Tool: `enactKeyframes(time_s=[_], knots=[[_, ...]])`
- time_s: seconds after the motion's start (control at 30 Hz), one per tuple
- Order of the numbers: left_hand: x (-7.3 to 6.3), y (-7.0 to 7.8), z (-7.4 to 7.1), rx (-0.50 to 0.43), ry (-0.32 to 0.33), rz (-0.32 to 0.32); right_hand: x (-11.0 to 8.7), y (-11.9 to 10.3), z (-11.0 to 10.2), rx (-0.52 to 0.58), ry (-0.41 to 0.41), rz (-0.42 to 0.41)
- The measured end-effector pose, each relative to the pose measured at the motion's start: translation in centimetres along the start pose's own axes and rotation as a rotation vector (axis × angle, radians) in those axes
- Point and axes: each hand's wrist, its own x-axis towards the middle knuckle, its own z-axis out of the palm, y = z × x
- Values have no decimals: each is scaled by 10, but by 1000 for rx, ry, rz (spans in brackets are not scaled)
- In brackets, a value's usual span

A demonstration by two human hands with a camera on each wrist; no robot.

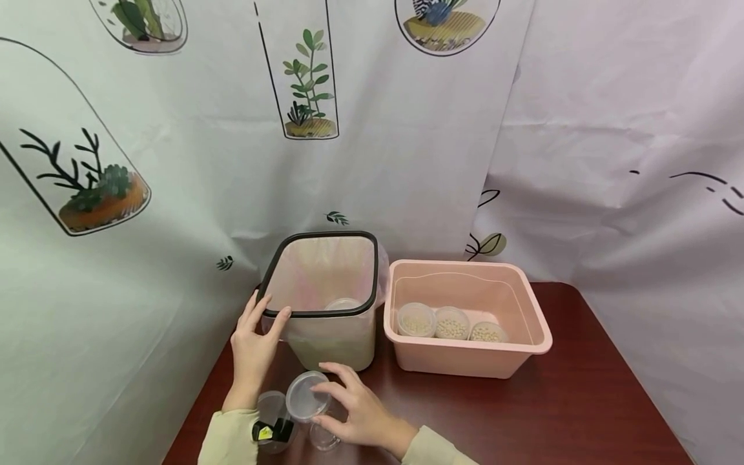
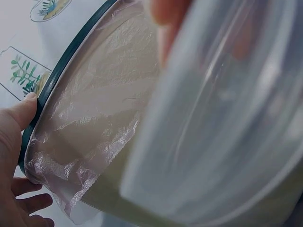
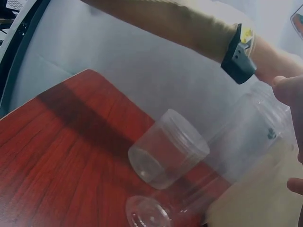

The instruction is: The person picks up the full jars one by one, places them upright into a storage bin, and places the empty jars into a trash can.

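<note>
At the front left corner of the trash bin (image 1: 345, 342), my left hand (image 1: 252, 349) grips the black rim, thumb and fingers spread about the corner. A pinkish plastic liner (image 2: 94, 175) hangs over that rim. My right hand (image 1: 363, 410) holds a tall clear plastic jar (image 1: 307, 397) near its round top end, tilted in front of the bin. In the left wrist view this jar (image 2: 213, 132) covers much of the picture. A shorter clear jar (image 3: 168, 149) stands on the table, partly behind my left wrist in the head view.
Right of the bin sits a pink plastic tub (image 1: 465, 358) holding three round clear containers (image 1: 451, 323) of pale beads or grains. Inside the bin a clear round object (image 1: 343, 303) shows. The dark red table (image 1: 558, 400) meets a printed cloth backdrop (image 1: 407, 161).
</note>
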Motion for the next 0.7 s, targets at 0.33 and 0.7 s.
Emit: enactKeyframes(time_s=[0.33,0.7], knots=[[1,2,0,6,9,14,-9,4,10,76,-33,27],[0,1,1,-4,24,8,-11,8,19,188,19,15]])
